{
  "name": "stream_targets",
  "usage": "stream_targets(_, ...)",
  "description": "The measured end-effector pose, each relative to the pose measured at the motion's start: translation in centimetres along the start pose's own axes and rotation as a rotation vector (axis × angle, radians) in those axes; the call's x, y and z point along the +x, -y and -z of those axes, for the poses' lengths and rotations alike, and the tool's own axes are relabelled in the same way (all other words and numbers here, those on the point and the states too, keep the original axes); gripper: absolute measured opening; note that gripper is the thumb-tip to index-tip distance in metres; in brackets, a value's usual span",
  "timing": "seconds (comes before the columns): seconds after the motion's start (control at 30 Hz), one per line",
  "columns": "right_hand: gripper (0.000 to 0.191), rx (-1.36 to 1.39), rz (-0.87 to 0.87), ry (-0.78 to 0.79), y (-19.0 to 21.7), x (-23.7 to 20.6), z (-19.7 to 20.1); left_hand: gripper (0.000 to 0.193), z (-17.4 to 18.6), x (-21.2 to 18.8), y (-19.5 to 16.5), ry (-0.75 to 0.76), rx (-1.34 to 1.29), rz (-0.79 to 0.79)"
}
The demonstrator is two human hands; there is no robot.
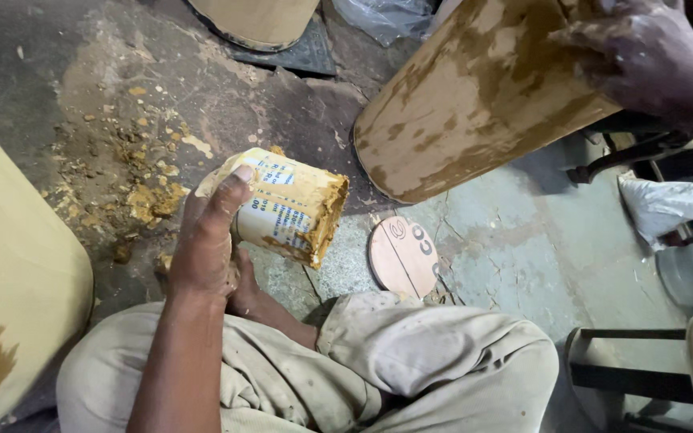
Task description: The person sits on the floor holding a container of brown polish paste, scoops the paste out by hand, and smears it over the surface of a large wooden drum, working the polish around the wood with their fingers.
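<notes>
My left hand [206, 240] grips a tin can [290, 207] smeared with thick yellow-brown paste, tipped on its side with its open mouth facing right. My right hand [651, 56], coated in the same paste, holds the upper edge of a rounded wooden board [475, 96] at the top right. The board is tilted, its face streaked with paste, and its lower rounded end hangs just above and right of the can. The two are apart.
A small round wooden disc [403, 256] lies on the cracked floor below the board. Paste crumbs [150, 196] litter the floor at left. A large tan board [10, 289] stands far left. A stool [667, 373] and a white bag [675, 204] are at right. My knees fill the bottom.
</notes>
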State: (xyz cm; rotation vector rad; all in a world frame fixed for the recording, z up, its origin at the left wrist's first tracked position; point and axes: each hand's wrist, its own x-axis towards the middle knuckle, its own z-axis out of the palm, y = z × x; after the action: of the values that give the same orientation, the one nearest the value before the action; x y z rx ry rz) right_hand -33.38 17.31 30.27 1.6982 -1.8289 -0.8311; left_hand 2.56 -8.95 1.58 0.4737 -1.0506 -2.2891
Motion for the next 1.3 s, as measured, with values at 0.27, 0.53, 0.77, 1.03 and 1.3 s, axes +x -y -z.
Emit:
stream_targets(0.27, 0.044, 0.169, -0.107, 0.221, -2.9, 1.0, -3.2, 0.069, 0.0, -0.4, -0.5, 0.037, 0.071, 0.038)
stream_targets(0.53, 0.051, 0.077, -0.165, 0.469, -1.9, 1.4, -2.7, 0.075, -0.1, -0.4, -0.3, -0.002, 0.137, 0.085)
stream_targets(0.77, 0.059, -0.042, 0.019, 0.480, -0.1, 0.8, -2.8, 0.064, -0.1, -0.7, -0.7, 0.021, 0.039, 0.104)
stream_targets(1.03, 0.069, -0.258, 0.078, 0.444, -0.1, -0.5, -2.4, 0.057, -0.5, -0.9, -1.1, 0.067, -0.025, 0.118)
stream_targets(1.3, 0.080, -0.493, 0.093, 0.373, -1.2, -1.9, -3.0, 0.062, -0.5, -0.9, -1.3, 0.100, -0.004, 0.102)
